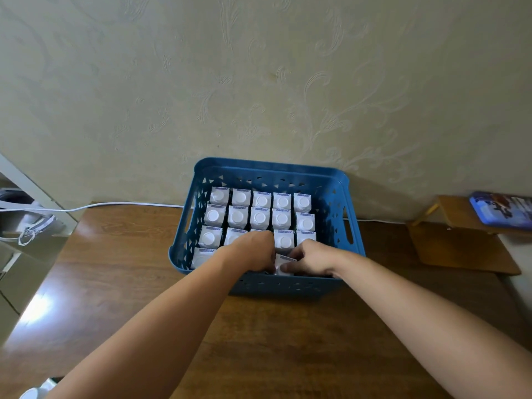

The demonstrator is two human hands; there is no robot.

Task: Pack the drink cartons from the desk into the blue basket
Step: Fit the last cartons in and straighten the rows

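Nearest, two bare forearms reach fwd over the wooden desk (288,341) into the blue basket (349,226), which sits at the desk's far edge by the wall. Left hand (253,250) and right hand (312,259) meet in the basket's near row, both w/ fingers (288,266) closed on one white carton (283,262), tilted, approx. mid-row, partly hidden. Beyond the hands, upright drink cartons (260,218) w/ round white caps fill the rows packed side by side. A white cable (115,204) runs along the desk's back edge at left; a small wooden stand (460,246) sits right of the basket.
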